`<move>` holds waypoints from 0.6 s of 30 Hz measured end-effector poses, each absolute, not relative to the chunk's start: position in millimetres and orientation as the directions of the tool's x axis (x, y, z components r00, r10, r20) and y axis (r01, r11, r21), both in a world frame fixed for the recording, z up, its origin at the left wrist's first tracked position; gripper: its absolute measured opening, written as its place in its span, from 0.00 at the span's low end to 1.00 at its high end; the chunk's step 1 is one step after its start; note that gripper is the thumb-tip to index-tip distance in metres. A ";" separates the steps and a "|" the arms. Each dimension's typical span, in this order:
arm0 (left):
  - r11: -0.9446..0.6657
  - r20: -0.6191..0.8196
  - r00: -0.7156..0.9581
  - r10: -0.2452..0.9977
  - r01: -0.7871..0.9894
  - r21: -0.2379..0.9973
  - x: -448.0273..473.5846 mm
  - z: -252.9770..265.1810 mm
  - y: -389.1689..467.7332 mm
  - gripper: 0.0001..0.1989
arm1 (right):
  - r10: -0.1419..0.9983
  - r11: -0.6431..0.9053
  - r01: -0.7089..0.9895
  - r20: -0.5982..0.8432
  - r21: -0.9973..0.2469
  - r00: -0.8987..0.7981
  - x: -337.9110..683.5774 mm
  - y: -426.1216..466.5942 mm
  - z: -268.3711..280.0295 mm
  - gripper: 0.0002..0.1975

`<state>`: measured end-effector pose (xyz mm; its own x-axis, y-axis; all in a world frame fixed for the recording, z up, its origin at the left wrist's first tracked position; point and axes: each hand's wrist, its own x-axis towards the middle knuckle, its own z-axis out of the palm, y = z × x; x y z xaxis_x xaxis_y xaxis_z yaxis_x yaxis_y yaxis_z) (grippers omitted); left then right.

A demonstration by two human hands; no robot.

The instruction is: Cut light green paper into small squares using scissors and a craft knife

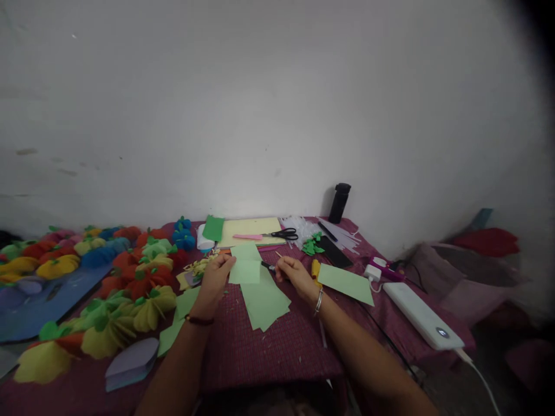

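Observation:
My left hand (219,271) pinches the left edge of a pale green paper sheet (245,271), which has a crease or overlapping edge across it. More loose pale green sheets (264,303) lie below it on the cloth. My right hand (297,276) is closed just right of the sheet. A thin light-brown stick-like end (278,253) shows above its fingers; whether the hand holds it is unclear. Between the sheet and my right hand lies a slim black and grey tool (267,266). Scissors (284,234) with black handles rest on pale yellow sheets (255,225) behind.
Colourful paper pumpkins (147,277) crowd the left side. To the right are a green paper strip (346,283), a black phone-like slab (335,252), a white power bank (422,315) with a cable, and a purple power strip (388,268). A black bottle (339,203) stands by the wall.

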<state>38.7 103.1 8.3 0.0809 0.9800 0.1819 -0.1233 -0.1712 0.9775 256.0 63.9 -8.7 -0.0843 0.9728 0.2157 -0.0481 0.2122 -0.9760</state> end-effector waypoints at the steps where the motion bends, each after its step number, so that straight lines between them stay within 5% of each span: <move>1: -0.162 0.175 0.120 0.977 -0.114 0.980 40.8 6.9 102.4 0.15 | 0.972 0.215 -0.059 0.219 -0.975 -0.085 255.4 63.1 -8.4 0.17; 7: -0.190 0.168 0.373 0.913 0.022 0.982 60.5 -0.5 94.4 0.14 | 0.936 0.154 0.060 0.127 -0.986 -0.330 250.7 63.3 -15.0 0.19; 12: -0.258 0.126 0.432 0.893 0.262 0.930 64.2 -7.3 90.4 0.18 | 0.978 0.207 0.123 0.205 -0.970 -0.034 277.3 83.0 -19.6 0.16; 15: -0.475 0.162 0.554 0.816 0.484 0.735 69.4 -19.3 81.7 0.26 | 0.972 0.184 0.375 0.226 -0.909 0.070 301.6 91.3 -18.7 0.09; 18: -0.645 0.178 0.681 0.710 0.528 0.553 76.8 -30.3 72.9 0.35 | 0.957 0.140 0.528 0.252 -0.837 0.146 317.8 96.2 -21.4 0.09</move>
